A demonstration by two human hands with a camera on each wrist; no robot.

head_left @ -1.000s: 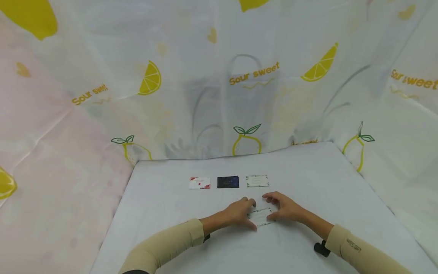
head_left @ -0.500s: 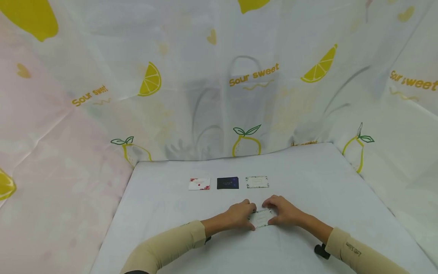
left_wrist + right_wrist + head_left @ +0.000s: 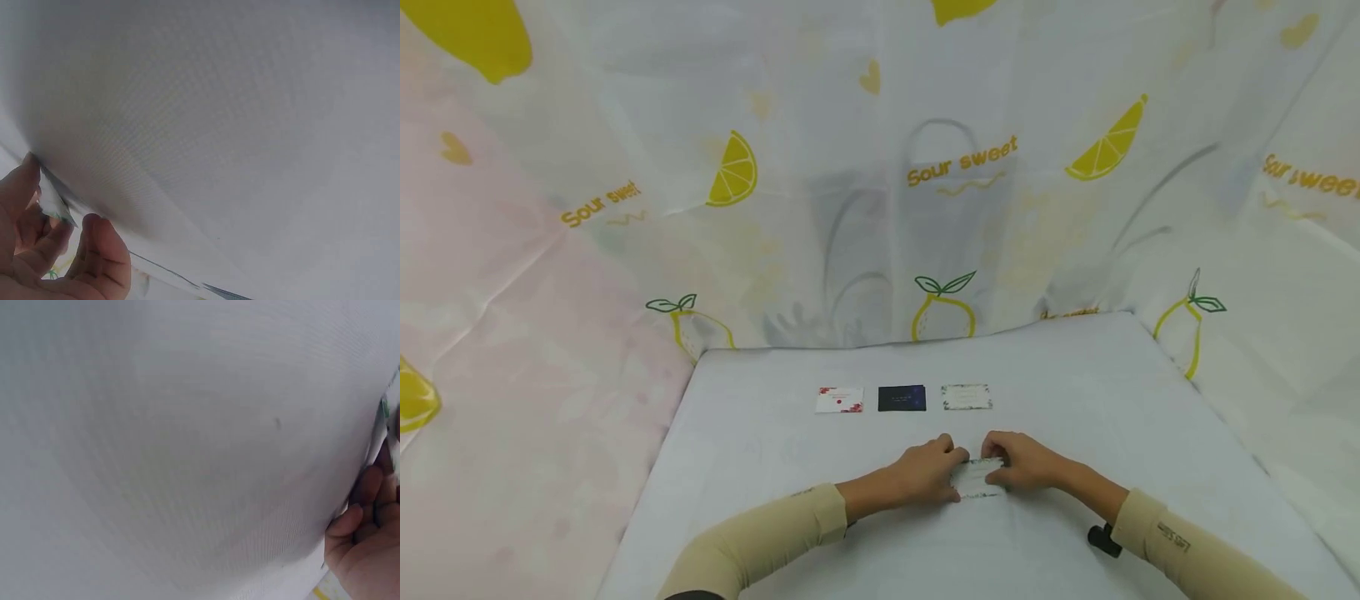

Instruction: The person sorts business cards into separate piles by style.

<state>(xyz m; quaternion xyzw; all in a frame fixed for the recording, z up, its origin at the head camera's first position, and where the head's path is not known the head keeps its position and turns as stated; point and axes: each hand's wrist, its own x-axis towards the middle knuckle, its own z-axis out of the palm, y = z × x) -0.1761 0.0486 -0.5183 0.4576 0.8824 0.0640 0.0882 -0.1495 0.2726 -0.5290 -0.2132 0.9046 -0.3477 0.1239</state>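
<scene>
A white card with a green leafy border (image 3: 976,479) is between my two hands near the middle of the table. At its left end my left hand (image 3: 922,473) holds the card, thumb at the near corner and curled fingers at the far one. My right hand (image 3: 1024,463) grips the right end, its thumb over the card's face. In the left wrist view, a raised corner of the card (image 3: 55,203) shows among the fingers of the left hand (image 3: 94,262). The right wrist view has the right hand (image 3: 372,544) low at the right, fingers bent against the card's edge.
Farther back lie three cards in a row: a white one with red flowers (image 3: 839,400), a dark blue one (image 3: 902,398) and a white leafy-bordered one (image 3: 967,397). A lemon-printed curtain (image 3: 820,208) hangs behind the white-covered table (image 3: 790,375).
Both hands have closed in on the leafy-bordered card; the right fingers have curled from spread to gripping its end. The card has straightened and shifted slightly right. The three back cards stay put.
</scene>
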